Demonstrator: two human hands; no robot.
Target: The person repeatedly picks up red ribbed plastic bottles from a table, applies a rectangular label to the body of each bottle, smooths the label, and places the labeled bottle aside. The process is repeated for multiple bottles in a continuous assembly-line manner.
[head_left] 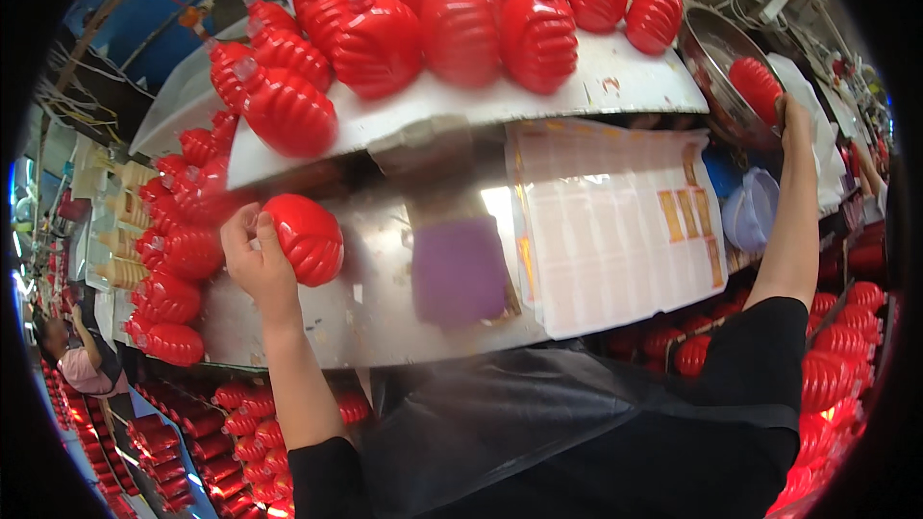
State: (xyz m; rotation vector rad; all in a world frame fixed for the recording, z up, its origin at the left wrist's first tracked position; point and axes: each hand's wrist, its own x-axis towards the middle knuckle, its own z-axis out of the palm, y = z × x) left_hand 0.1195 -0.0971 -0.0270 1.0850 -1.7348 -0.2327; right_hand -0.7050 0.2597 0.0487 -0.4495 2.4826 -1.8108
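Over the left part of the metal worktop, my left hand is closed on a ribbed red bottle, whose neck is hidden by the fingers. My right arm stretches out to the far right. There my right hand grips another red bottle by its near end, tilted over a round metal basin. Whether that bottle touches the basin, I cannot tell. Between my arms lie a purple cloth-like pad and a stack of label sheets, white with orange and yellow strips.
Several red bottles stand on a raised white shelf at the back. More red bottles crowd the left end. A pale lilac bucket is below the basin. Racks of red bottles fill the lower right. A co-worker is at far left.
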